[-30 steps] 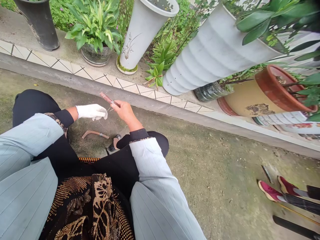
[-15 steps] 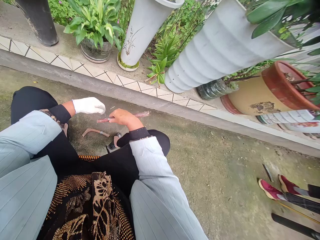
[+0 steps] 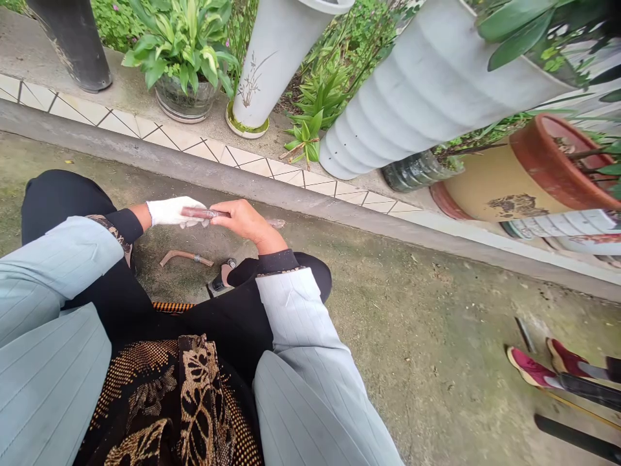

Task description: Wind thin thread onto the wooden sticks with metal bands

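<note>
A reddish-brown stick [image 3: 194, 212] with a wire-like binding around it is held level between my two hands. My left hand [image 3: 169, 211], in a white glove, is closed around its left part, with fingertips showing below. Bare, my right hand [image 3: 245, 220] grips the stick just right of the binding, thumb and fingers pressed on it; its palm hides the middle. The stick's far end pokes out past that hand. Below them on the ground, between my feet, lies a bent brown piece of wood [image 3: 187, 257] with a similar binding.
A tiled ledge [image 3: 213, 150] runs along the front, bearing a leafy potted plant [image 3: 187, 97], a tall white pot [image 3: 272, 65], a ribbed white pot [image 3: 412, 90] and a tan-and-red pot [image 3: 504, 175]. A person's red shoes [image 3: 528, 367] stand at the right.
My left hand has moved right and taken hold of the stick's left part, where it was apart before. My right hand has shifted slightly up and right.
</note>
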A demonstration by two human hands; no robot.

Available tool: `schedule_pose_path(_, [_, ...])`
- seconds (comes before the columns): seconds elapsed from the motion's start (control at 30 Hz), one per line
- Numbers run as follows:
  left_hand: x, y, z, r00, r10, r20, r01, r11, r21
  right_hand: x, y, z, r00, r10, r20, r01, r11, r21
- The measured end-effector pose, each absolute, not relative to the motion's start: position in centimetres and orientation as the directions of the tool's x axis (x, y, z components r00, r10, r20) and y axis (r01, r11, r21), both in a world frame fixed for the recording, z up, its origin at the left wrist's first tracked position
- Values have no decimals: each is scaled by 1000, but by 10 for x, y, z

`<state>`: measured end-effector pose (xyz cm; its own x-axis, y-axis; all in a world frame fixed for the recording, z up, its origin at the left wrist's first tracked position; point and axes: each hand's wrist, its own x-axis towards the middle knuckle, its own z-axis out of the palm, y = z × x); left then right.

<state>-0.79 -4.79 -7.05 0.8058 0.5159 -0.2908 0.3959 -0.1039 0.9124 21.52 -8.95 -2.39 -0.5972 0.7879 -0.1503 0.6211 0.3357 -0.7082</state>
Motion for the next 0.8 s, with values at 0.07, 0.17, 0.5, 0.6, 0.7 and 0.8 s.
schedule_pose_path(0.07, [-4, -56, -73, 818, 486, -308, 370, -35, 928, 213, -88, -29, -443, 893, -78, 704, 293, -648])
schedule_pose_path(0.17, [1, -65, -72, 840, 428, -333, 392, -57, 918, 209, -86, -35, -248, 963, -108, 877, 175, -447])
schedule_pose_path(0.5, [-8, -42, -58, 814, 543, -206, 522, -528, 671, 202, -86, -34, -450, 751, -484, 890, 419, -178])
schedule_pose_path(0.6, [-9, -38, -58, 798, 568, -200, 547, -545, 636, 205, -86, -35, -521, 709, -474, 853, 451, -263])
schedule_pose_path(0.7, [-8, -38, -54, 809, 556, -189, 526, -543, 655, 209, -86, -34, -592, 674, -441, 804, 461, -375])
schedule_pose_path(0.8, [-7, -37, -51, 804, 563, -192, 518, -505, 690, 212, -88, -29, -663, 644, -382, 736, 466, -491])
